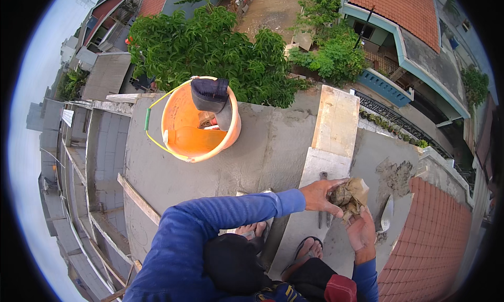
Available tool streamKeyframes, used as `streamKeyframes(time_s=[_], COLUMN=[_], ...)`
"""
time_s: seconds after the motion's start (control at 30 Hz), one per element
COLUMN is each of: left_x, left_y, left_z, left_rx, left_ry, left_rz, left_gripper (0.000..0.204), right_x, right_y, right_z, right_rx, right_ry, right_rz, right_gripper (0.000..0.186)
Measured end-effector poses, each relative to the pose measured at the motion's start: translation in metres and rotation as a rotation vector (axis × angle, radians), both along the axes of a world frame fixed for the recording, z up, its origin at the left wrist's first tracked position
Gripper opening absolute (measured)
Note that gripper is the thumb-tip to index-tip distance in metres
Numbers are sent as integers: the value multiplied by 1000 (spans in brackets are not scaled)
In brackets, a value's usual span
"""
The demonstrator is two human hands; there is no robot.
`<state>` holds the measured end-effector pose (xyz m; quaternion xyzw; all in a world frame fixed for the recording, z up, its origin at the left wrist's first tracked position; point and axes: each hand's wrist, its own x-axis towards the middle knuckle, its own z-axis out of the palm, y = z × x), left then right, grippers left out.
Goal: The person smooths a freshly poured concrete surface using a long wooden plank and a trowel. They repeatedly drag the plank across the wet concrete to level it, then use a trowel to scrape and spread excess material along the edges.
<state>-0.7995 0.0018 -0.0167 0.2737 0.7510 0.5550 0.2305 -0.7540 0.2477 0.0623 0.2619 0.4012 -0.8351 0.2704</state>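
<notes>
- Two hands meet at the lower right of centre of the frame, both closed about one crumpled brownish paper sack with grey, cement-like smears on it.
- Left hand: reaches in from the left on a blue sleeve; fingers curl over the sack's left and upper side, thumb toward its top.
- Right hand: rises from the lower edge, palm up under the sack, fingers wrapped on its lower right side.
- Sack position: held in the air above a pale concrete slab, not resting on it.
- Just right of the right hand, a trowel with a light blade lies on the slab, near a patch of wet grey mortar.
- Below the left hand, a dark slim tool lies on the slab; its kind cannot be told.
- Below the hands, two feet in sandals stand on the slab, with dark trousers at the lower edge.
- Upper left of centre: an orange bucket with a yellow wire handle stands on the slab, well apart from the hands; a dark boot leans out of its rim.
- A pale plank lies on the slab, running from the hands toward the upper right.
- Right edge: a red tiled roof borders the slab.
- Top of frame: green trees and neighbouring roofs lie far below.
</notes>
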Motion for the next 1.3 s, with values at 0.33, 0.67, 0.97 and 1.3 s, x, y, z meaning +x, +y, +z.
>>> streamKeyframes(time_s=[0.33, 0.67, 0.97, 1.3], left_x=[43, 143, 303, 449], left_y=[-20, -156, -232, -295], left_z=[27, 36, 102, 121], left_rx=[250, 261, 439, 675], left_ry=[-392, -508, -726, -742], left_rz=[441, 949, 1682, 2225], left_gripper=[46, 46, 47, 41], right_x=[11, -18, -54, -75], right_y=[-46, -27, 22, 81], right_z=[3, -33, -88, -165], right_rx=[-19, 472, 841, 1254], right_ry=[18, -25, 312, 1575], right_rz=[201, 519, 989, 1668], right_gripper=[46, 57, 66, 44])
